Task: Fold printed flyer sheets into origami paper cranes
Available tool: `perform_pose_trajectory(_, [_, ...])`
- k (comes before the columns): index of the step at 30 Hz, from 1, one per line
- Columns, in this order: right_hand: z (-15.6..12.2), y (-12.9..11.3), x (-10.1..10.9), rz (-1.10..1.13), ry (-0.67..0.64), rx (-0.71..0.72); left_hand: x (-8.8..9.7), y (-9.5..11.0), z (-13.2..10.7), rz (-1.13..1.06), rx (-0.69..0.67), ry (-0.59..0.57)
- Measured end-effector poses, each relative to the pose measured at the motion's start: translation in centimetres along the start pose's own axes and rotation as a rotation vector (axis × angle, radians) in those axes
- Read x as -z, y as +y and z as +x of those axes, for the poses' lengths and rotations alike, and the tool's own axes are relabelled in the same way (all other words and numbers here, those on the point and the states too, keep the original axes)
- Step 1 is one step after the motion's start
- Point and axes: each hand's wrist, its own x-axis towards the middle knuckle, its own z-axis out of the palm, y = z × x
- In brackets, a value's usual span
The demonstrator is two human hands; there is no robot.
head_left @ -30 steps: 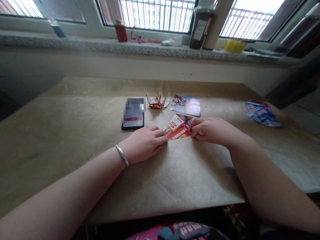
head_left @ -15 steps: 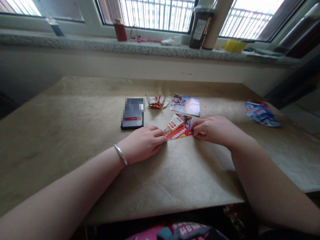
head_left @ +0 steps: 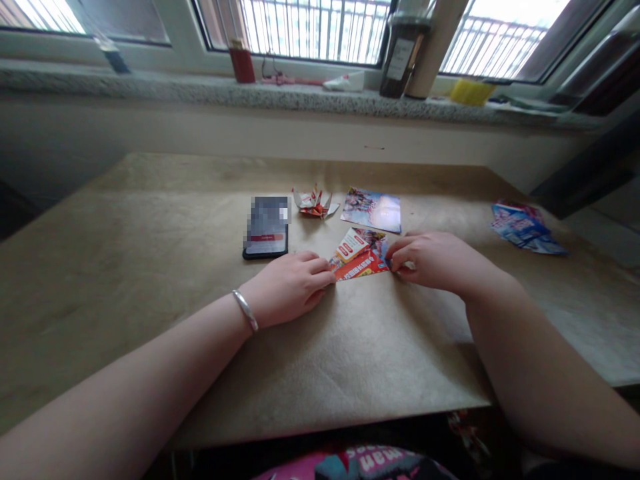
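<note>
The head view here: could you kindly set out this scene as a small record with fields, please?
Left hand: fingertips at the left corner of the folded red-and-white printed paper
Left wrist: silver bangle
Right hand: fingertips at that paper's right tip
Nearby: black smartphone, folded paper figure, glossy printed sheet
Far right: loose blue printed sheets
Surface: tan tabletop

Your folded paper point(head_left: 358, 257) looked glossy, the counter's kraft covering point(head_left: 150, 267) matt and rough, your metal bangle point(head_left: 245, 311) smooth and shiny!
</note>
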Motion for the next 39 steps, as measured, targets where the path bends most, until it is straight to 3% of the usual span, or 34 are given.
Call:
perform_pose_trajectory(4, [0.1,-0.5,0.4,-0.024,-0.008,-0.016,0.0,0.0,0.1,0.005,-0.001,0.015])
perform_pose_trajectory(7, [0.4,-1.5,0.6,-0.024,0.066,-0.037,0.0,0.1,0.1,0.003,0.000,0.038])
perform_pose_trajectory(12, [1.5,-3.7,-0.2,0.202,0.185,0.194,-0.5,0.0,0.2,-0.020,0.002,0.085])
perform_pose_trajectory(18, [2.9,-5.4,-1.6,0.217,0.219,0.233,-0.6,0.1,0.4,-0.016,0.022,0.094])
perform_pose_trajectory(30, [2.9,-5.3,-1.8,0.224,0.250,0.200,0.6,-0.1,0.3,0.067,-0.055,0.079])
perform_pose_trajectory(39, [2.7,-5.0,-1.8,0.219,0.238,0.200,1.5,-0.2,0.0,0.020,-0.036,-0.001])
